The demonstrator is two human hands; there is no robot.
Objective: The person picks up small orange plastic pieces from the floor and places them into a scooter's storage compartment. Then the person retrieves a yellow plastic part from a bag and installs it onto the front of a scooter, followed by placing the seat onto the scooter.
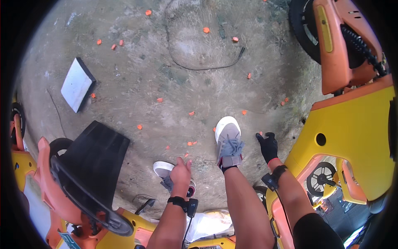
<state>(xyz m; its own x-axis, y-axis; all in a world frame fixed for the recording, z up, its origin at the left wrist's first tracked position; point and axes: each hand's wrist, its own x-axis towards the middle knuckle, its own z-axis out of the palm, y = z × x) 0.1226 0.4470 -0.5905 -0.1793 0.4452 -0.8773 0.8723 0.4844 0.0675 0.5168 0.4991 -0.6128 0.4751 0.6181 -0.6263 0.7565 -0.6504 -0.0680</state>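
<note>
My right hand [268, 148], in a black glove, reaches down to the floor on the right of my forward shoe. Its thumb and fingers are apart, and a small orange piece [260, 133] lies at the tip of the thumb side. My bare left hand [180, 174] hangs over my other shoe with its fingers curled in; what they may hold is hidden from above. Just beyond it several small orange pieces [190, 143] lie on the concrete floor. Each wrist wears a black strap with a small box and a cable.
More orange pieces [206, 30] are scattered over the floor [137, 79]. A black cable [203, 68] curves across the far part. A white-topped block [77, 85] lies at left. Yellow and orange scooters [352, 128] stand close on both sides, with a black footboard-like panel [97, 162] at left.
</note>
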